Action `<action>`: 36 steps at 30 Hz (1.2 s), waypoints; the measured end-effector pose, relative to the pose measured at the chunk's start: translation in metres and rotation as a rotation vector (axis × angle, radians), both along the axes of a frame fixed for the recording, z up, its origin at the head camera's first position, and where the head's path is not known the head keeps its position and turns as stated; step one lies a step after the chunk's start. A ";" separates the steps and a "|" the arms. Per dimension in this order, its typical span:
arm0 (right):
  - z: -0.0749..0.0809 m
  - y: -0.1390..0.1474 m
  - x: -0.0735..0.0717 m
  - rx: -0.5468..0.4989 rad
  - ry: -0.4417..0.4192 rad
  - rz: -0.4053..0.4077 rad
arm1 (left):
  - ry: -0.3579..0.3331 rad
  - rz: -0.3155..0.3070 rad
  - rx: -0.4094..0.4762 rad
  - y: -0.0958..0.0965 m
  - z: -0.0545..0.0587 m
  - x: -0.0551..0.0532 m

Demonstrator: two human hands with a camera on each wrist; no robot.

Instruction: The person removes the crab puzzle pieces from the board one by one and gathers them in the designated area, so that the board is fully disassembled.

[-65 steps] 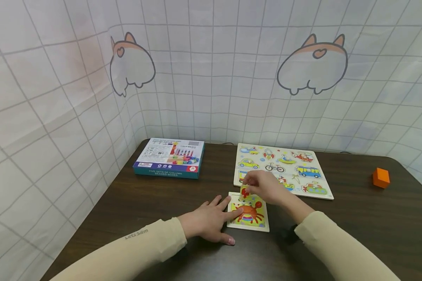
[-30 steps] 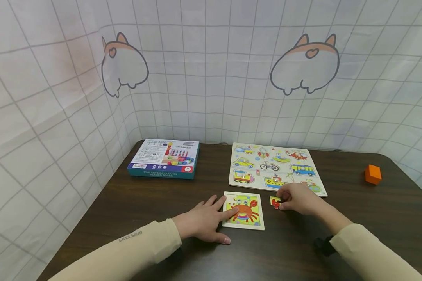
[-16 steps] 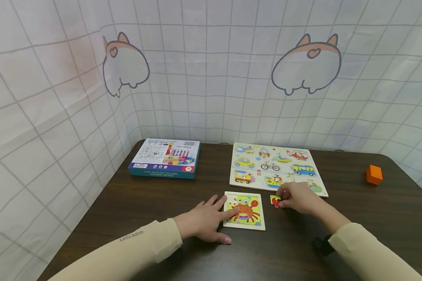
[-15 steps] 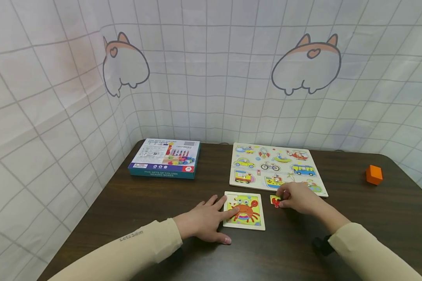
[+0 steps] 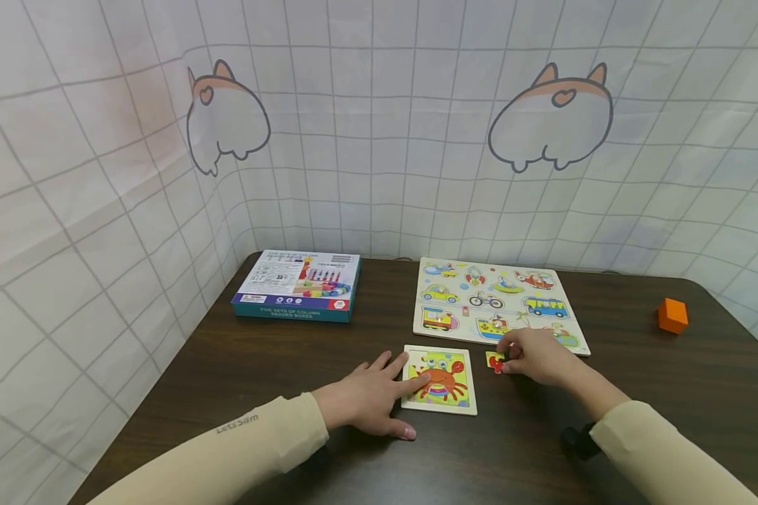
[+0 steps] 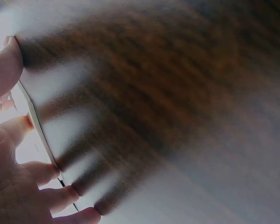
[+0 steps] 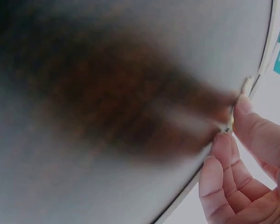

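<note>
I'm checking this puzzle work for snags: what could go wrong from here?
The left hand rests on the crab puzzle beside its unfilled corner and might block it. The right hand pinches the small piece near one side, so it could slip. The vehicle board lies close by that hand and might get bumped.
</note>
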State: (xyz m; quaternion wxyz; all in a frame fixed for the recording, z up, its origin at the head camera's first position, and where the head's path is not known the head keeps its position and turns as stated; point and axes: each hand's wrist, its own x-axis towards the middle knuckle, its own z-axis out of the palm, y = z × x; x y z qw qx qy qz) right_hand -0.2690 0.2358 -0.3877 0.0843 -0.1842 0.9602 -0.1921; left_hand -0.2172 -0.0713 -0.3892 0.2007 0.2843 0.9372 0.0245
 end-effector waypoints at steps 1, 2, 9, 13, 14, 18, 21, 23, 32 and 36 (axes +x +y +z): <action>0.001 0.000 0.000 -0.001 0.006 0.004 | 0.001 -0.002 0.000 0.000 0.000 0.000; 0.002 -0.001 0.000 0.001 0.016 0.010 | 0.001 -0.002 0.001 0.000 0.000 0.000; 0.006 -0.030 0.000 -0.017 0.100 0.063 | 0.014 -0.004 0.001 -0.002 0.000 0.000; 0.003 -0.060 -0.002 -0.041 0.068 0.143 | 0.019 -0.013 -0.002 -0.002 0.001 0.000; 0.002 -0.068 -0.002 -0.037 0.061 0.165 | 0.018 -0.014 -0.003 -0.002 0.001 0.000; -0.001 -0.090 -0.005 -0.020 0.027 0.238 | 0.011 -0.014 0.001 -0.002 -0.002 0.000; -0.003 -0.099 -0.007 -0.011 0.005 0.256 | 0.008 -0.013 0.005 -0.002 -0.005 0.000; -0.004 -0.102 -0.009 -0.012 -0.015 0.249 | 0.010 -0.017 0.007 -0.002 -0.006 0.000; -0.004 -0.103 -0.013 -0.028 -0.079 0.219 | 0.030 -0.032 -0.001 -0.003 -0.006 -0.001; -0.004 -0.103 -0.011 -0.029 -0.066 0.219 | 0.036 -0.038 -0.005 -0.002 -0.004 -0.001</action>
